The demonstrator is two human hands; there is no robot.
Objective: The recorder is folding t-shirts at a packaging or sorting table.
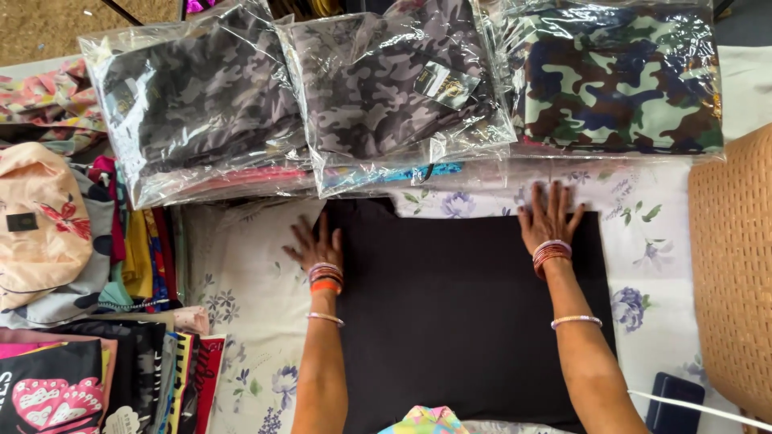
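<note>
We press both hands, left hand (316,245) and right hand (550,217) spread flat, on the black garment (450,313) at centre, smoothed but unbagged; bagged camouflage packs (386,88) at 12 o'clock.

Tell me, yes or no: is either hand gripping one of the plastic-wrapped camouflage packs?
No: both the left hand and right hand lie flat on the black garment.
</note>
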